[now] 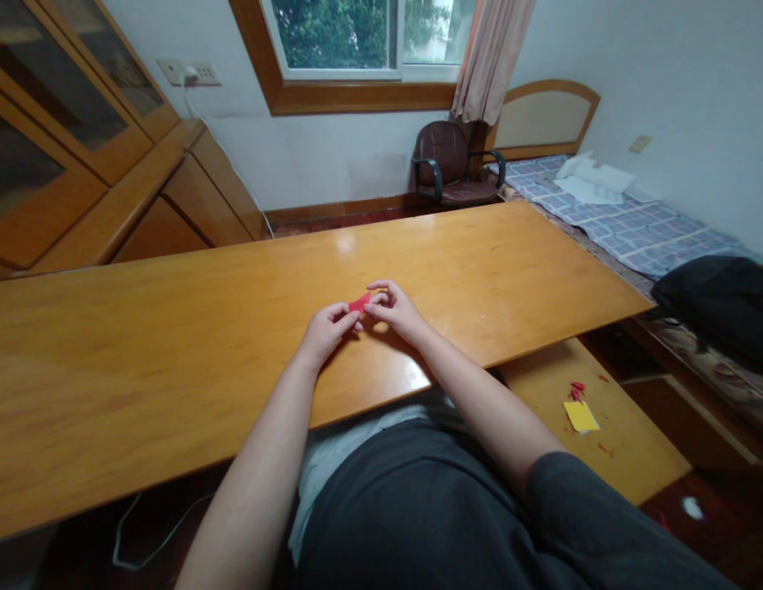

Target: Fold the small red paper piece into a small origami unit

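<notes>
A small red piece of folded paper (359, 303) is held between my two hands, just above the wooden table (190, 352). My left hand (328, 329) pinches its left end between thumb and fingers. On the other end, my right hand (394, 310) grips with thumb and index finger, its other fingers partly raised. The fingertips cover parts of the paper, so its full shape is hidden.
At the lower right, a lower wooden surface (541, 385) bears a yellow paper stack (581, 416) and small red pieces (577, 391). A brown armchair (446, 164) stands beyond the table. A bed with a black bag (719, 303) is at right.
</notes>
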